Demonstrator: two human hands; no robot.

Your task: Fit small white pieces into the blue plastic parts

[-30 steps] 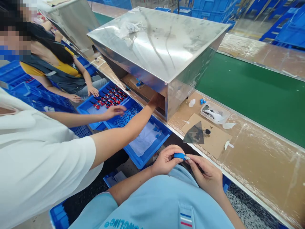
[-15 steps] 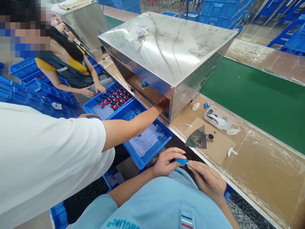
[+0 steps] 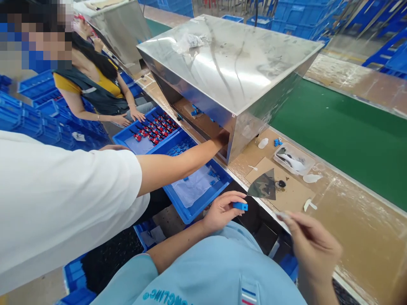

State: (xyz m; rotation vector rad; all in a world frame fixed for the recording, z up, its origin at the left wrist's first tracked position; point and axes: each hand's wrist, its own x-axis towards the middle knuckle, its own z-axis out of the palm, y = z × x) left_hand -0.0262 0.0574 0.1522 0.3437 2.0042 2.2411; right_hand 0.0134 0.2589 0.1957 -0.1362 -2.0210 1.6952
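Observation:
My left hand [image 3: 221, 213] pinches a small blue plastic block [image 3: 240, 206], which has a hole in its end face. Off to the right, my right hand [image 3: 313, 243] is closed in a pinch on a small pale piece [image 3: 281, 215]; motion blur hides what kind of thing it is. Just beyond my hands, a dark curved sheet [image 3: 263, 185] overhangs the bench edge. Beside it a small pot of black liquid [image 3: 281, 184] sits on a stained cardboard sheet [image 3: 294, 195].
A co-worker's arm [image 3: 178, 167] reaches under a metal hood [image 3: 227, 63] on my left. Blue trays [image 3: 182, 214] of small parts stand below it. A clear plastic box [image 3: 294, 163] and a white bottle [image 3: 263, 143] lie on the bench, before a green conveyor belt [image 3: 343, 127].
My right hand has moved right, away from the blue block, carrying the pale piece. My left hand still holds the block, now tipped so its end shows.

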